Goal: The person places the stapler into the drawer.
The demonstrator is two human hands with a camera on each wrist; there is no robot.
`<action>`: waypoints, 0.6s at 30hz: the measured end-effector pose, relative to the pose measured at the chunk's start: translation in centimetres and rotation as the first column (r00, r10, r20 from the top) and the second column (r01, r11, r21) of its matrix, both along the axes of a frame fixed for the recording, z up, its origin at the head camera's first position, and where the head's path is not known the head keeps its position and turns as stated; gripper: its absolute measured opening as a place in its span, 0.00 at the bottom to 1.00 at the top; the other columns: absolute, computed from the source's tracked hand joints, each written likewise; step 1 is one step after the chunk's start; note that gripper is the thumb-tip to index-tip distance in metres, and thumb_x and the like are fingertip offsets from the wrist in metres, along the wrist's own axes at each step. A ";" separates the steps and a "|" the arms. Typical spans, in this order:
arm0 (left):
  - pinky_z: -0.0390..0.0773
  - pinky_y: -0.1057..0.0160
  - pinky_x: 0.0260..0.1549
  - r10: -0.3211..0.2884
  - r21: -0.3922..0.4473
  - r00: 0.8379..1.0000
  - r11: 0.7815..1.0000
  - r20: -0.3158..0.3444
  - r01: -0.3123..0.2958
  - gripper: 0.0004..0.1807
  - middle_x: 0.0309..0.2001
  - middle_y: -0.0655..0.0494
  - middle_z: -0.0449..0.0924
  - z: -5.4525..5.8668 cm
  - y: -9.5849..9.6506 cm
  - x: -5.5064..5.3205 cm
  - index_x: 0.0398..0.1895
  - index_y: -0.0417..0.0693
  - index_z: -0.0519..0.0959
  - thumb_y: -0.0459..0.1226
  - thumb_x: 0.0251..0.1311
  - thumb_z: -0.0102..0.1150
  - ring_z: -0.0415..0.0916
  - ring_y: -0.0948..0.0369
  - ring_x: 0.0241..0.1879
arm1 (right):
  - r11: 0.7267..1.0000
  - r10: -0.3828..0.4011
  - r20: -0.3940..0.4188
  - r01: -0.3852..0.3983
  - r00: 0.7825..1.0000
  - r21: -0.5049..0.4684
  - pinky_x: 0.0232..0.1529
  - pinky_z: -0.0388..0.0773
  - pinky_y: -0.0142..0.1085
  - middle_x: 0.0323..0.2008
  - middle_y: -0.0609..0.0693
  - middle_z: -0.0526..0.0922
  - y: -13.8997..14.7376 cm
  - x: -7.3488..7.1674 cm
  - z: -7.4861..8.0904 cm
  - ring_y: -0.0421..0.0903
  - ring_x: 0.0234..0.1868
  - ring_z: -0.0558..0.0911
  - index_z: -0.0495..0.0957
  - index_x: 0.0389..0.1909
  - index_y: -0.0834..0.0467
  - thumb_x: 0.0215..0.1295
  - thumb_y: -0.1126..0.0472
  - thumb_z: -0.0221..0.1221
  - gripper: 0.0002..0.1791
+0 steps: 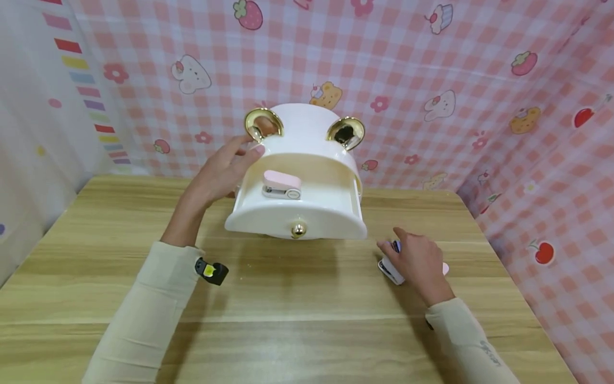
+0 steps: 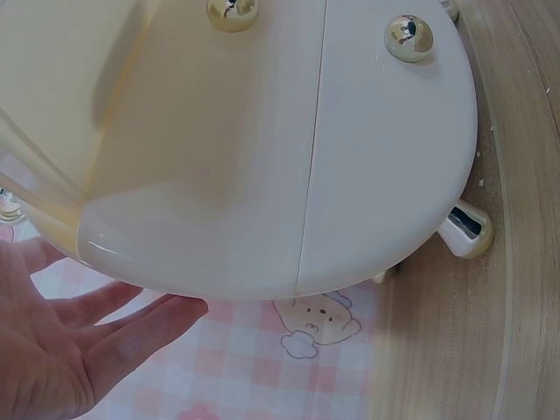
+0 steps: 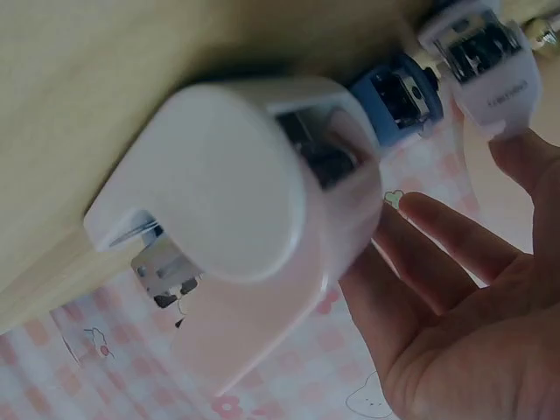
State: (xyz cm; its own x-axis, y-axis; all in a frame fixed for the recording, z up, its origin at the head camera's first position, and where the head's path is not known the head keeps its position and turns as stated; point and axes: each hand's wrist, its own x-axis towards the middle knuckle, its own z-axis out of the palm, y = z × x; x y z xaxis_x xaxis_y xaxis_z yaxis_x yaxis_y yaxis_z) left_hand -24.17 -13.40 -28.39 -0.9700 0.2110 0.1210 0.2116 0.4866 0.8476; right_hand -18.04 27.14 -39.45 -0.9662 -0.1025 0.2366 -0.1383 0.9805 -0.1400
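Note:
A white rounded box (image 1: 307, 122) with gold ears stands at the back of the table, its upper drawer (image 1: 259, 218) pulled out. Inside that drawer lies a stapler (image 1: 282, 180) with a pink top. My left hand (image 1: 223, 173) rests against the box's left side, fingers spread; in the left wrist view the fingertips (image 2: 188, 308) lie at its edge. To the right, my right hand (image 1: 418, 261) is low over several small staplers, fingers extended. In the right wrist view a pink stapler (image 3: 227, 192), a blue stapler (image 3: 398, 101) and a white stapler (image 3: 490, 83) show, the thumb right by the white one.
A gold knob (image 1: 298, 230) sits on the drawer front, with another gold knob (image 2: 409, 38) on a panel below. Behind the wooden table (image 1: 288, 330) hangs a pink checked cloth (image 1: 297, 58); the same cloth runs along the right side.

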 end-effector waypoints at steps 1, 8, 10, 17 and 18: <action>0.77 0.37 0.54 -0.002 0.002 1.000 1.000 -0.003 0.002 0.44 0.71 0.40 0.64 0.0 0.0 0.0 0.79 0.49 0.57 0.66 0.70 0.43 0.65 0.42 0.67 | 1.000 -0.012 0.014 0.012 1.000 0.005 0.16 0.76 0.51 0.35 0.65 0.86 -0.1 -0.1 0.0 0.62 0.28 0.82 0.81 0.58 0.63 0.67 0.42 0.64 0.30; 0.72 0.35 0.59 -0.001 0.008 1.000 1.000 -0.029 0.001 0.43 0.70 0.40 0.65 -0.1 -0.1 -0.2 0.79 0.49 0.58 0.65 0.71 0.43 0.65 0.42 0.68 | 0.998 -0.055 0.090 0.053 0.994 0.023 0.15 0.72 0.48 0.29 0.63 0.83 -0.6 -0.8 0.3 0.60 0.28 0.80 0.84 0.46 0.61 0.63 0.53 0.62 0.18; 0.73 0.35 0.59 0.001 0.012 1.000 1.000 -0.025 -0.001 0.43 0.70 0.40 0.65 -0.1 -0.1 -0.1 0.79 0.49 0.58 0.65 0.71 0.44 0.65 0.42 0.68 | 0.998 -0.058 0.104 0.055 0.993 0.032 0.17 0.73 0.52 0.28 0.62 0.82 -0.7 -0.9 0.4 0.61 0.30 0.79 0.84 0.38 0.60 0.61 0.56 0.62 0.12; 0.74 0.36 0.58 0.007 0.000 1.000 1.000 -0.010 -0.007 0.42 0.72 0.41 0.64 -0.2 0.0 0.0 0.79 0.50 0.58 0.65 0.71 0.43 0.65 0.43 0.68 | 0.999 -0.047 0.129 0.044 0.991 0.030 0.23 0.75 0.60 0.31 0.60 0.85 -0.9 -0.6 0.0 0.64 0.36 0.77 0.84 0.34 0.58 0.60 0.60 0.64 0.05; 0.74 0.36 0.58 0.008 -0.002 1.000 1.000 -0.007 -0.008 0.42 0.72 0.41 0.64 -0.2 0.0 0.0 0.79 0.50 0.58 0.65 0.71 0.43 0.65 0.43 0.68 | 0.999 -0.041 0.121 0.038 0.992 0.025 0.22 0.75 0.59 0.31 0.59 0.85 -0.9 -0.5 -0.1 0.63 0.36 0.78 0.85 0.34 0.58 0.60 0.60 0.65 0.05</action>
